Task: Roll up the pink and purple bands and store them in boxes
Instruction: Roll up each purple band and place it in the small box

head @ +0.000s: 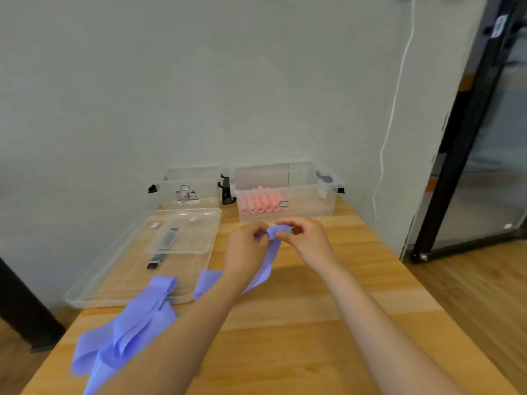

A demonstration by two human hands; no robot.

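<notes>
Holding one purple band (271, 246) in both grips, left hand (246, 246) and right hand (306, 240); right box (328, 195) contains pink rolls (263, 203); left box (171, 192) contents unclear.

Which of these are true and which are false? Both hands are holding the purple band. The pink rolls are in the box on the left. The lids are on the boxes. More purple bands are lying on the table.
1. Both hands hold the purple band: true. The left hand and right hand pinch the purple band.
2. Pink rolls in the left box: false. The pink rolls lie in the right box.
3. Lids on boxes: false. The lids lie on the table.
4. More purple bands on the table: true, the loose purple bands.
</notes>
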